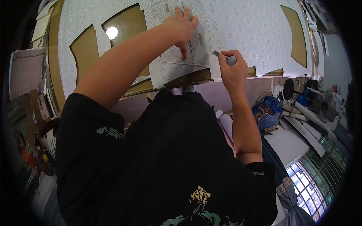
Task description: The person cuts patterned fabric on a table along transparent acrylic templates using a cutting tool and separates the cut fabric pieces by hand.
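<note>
My left hand (180, 29) lies with fingers and thumb spread on a pale, diamond-patterned sheet (245, 26), beside a dark straight line (191, 52). Beneath and around it seems to be a flat, see-through pattern piece with a pale lower edge (177, 63); its outline is partly hidden by my hand and forearm. My right hand (234, 69) is closed around a short grey pen-like tool (231, 60). The tool's front end points left, close to the sheet, to the right of the pattern piece. Whether its tip touches is too small to tell.
Brown cut-out shapes (296, 35) show in the sheet at left, right and along the near edge. Narrow slots (200, 39) lie near my left hand. Stacked sheets (26, 73) stand at left. A blue bundle (267, 109), a fan (326, 105) and rolls are at right.
</note>
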